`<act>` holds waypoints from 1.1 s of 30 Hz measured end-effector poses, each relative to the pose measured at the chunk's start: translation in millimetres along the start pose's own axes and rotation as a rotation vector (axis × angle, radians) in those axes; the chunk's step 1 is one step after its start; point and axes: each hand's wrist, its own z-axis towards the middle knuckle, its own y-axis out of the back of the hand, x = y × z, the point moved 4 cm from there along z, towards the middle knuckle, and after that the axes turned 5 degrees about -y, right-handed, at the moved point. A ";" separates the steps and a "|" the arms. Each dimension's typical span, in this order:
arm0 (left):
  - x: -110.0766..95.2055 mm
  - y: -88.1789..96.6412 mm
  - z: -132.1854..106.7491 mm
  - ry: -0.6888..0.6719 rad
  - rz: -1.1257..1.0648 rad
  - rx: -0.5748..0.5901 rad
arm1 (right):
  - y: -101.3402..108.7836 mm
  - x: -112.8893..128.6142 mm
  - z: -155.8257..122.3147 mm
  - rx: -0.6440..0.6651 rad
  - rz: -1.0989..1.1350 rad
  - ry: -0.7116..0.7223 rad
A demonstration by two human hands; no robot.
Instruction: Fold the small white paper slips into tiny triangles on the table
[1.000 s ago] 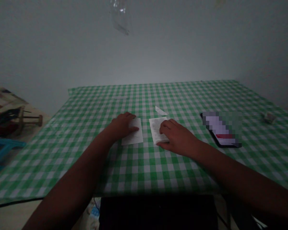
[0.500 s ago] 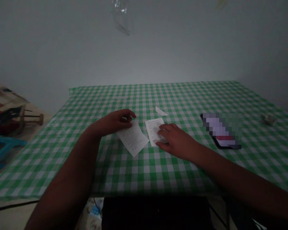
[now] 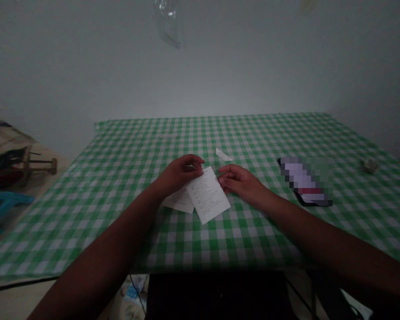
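A printed piece of paper (image 3: 209,198) is tilted over the tabletop, its text facing me. My left hand (image 3: 186,172) is closed, pinching that paper near its upper left corner. At the paper's upper right edge, the thumb and fingers of my right hand (image 3: 239,180) are closed together on the edge. A second printed paper (image 3: 180,202) lies partly under the first and under my left hand. Beyond both hands lies a small torn scrap of printed paper (image 3: 223,154).
A green and white checked tablecloth (image 3: 260,244) covers the table. On the right lie a phone (image 3: 305,180) with a blurred screen and a small crumpled object (image 3: 370,166). A blue plastic stool (image 3: 3,209) stands at the left. Clear plastic (image 3: 168,22) hangs on the wall.
My left hand has moved right and now holds a paper where the right-hand paper lay. My right hand has lifted from lying flat on that paper to closing at the edge.
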 end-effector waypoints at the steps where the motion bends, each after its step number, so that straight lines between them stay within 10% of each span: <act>1: 2.6 -2.2 0.5 0.001 0.003 0.007 | -0.7 -1.7 -0.1 0.007 -0.035 -0.004; 17: 17.8 13.6 2.3 -0.242 0.974 0.261 | 23.8 11.0 -3.1 -0.255 -0.760 0.213; 24: 15.7 21.2 -2.4 -0.216 1.100 0.272 | 25.8 12.0 -1.8 -0.224 -0.826 0.274; 33: -8.8 -28.5 -17.6 -0.421 0.820 0.306 | 22.6 10.3 -4.5 -0.224 -0.724 0.275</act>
